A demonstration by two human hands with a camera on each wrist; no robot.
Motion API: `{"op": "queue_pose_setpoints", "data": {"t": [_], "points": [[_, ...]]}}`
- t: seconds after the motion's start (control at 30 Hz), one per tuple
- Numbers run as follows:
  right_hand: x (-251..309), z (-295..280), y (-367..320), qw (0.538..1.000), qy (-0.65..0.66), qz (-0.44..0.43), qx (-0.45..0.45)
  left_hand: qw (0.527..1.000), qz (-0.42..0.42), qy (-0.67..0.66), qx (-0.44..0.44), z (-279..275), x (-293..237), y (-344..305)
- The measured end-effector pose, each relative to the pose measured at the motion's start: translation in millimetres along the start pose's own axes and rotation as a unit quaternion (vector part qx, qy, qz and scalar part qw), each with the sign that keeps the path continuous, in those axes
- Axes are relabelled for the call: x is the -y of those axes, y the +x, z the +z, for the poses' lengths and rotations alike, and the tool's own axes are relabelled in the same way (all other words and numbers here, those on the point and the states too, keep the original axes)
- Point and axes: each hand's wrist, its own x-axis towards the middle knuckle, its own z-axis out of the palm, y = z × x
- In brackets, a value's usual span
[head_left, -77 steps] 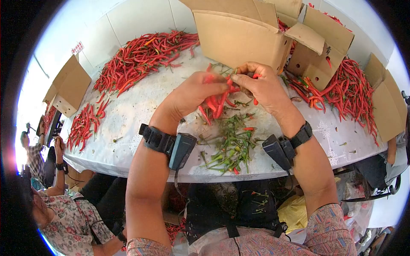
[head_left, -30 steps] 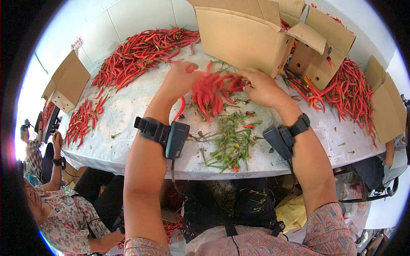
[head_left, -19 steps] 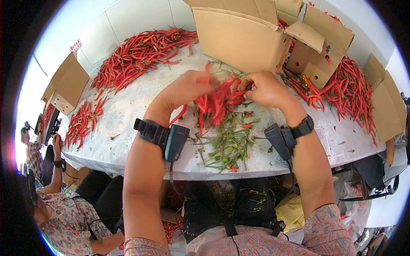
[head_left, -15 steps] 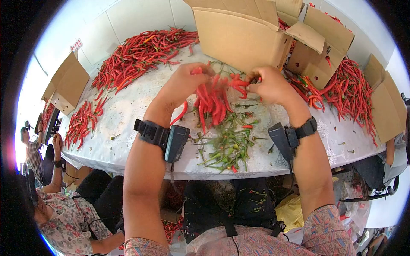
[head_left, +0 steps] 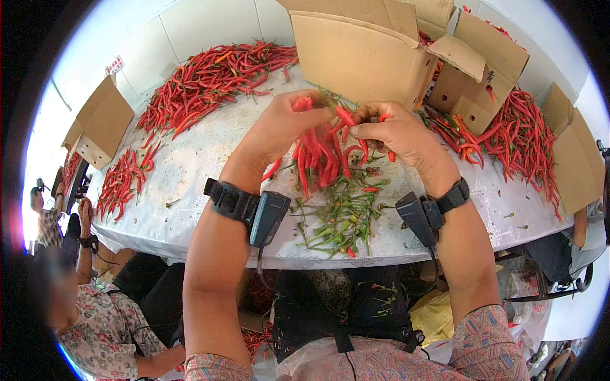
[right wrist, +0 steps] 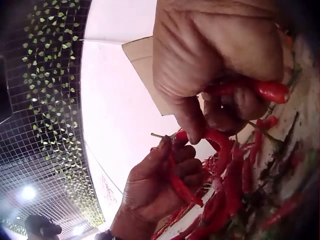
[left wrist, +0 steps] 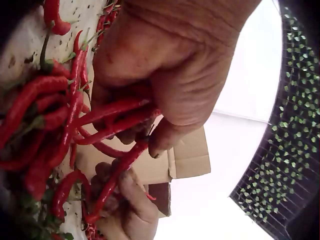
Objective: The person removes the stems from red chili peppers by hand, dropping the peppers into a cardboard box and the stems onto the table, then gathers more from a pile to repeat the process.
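Red chilies hang from my left hand (head_left: 279, 127), whose fingers curl round them; in the left wrist view that hand (left wrist: 170, 60) holds several (left wrist: 117, 110). My right hand (head_left: 406, 133) is just to the right, gripping chilies whose red ends stick out between its fingers. One chili (head_left: 344, 115) spans the small gap between the hands. In the right wrist view a chili (right wrist: 272, 92) lies in my right palm (right wrist: 220, 50), and a green stem (right wrist: 157, 135) shows at my left fingertips. Below the hands lies a heap of green stems (head_left: 346, 219).
Big chili piles lie at the back left (head_left: 210, 82) and right (head_left: 524, 140), a smaller one (head_left: 127, 184) at the left. Behind the hands stands a cardboard box (head_left: 356, 57), with an open box (head_left: 473, 76) beside it. Another person (head_left: 121, 324) sits at the lower left.
My right hand has moved left and my left hand slightly right, so they are closer together. One chili now bridges them, and the small bunch that hung beside my right fingers has shifted.
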Motion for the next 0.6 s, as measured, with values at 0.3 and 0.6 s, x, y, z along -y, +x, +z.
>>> {"op": "queue_pose_setpoints", "data": {"t": [0.3,0.6], "points": [[-2.1,10.7,2.7,0.998,-0.003,-0.061,0.011,1.000,-0.008,-0.028,0.000,4.6,6.3,2.5],[4.4,8.5,-1.8,0.989,0.060,-0.119,-0.061,0.996,-0.051,-0.035,0.070,5.7,1.4,-2.1]]}}
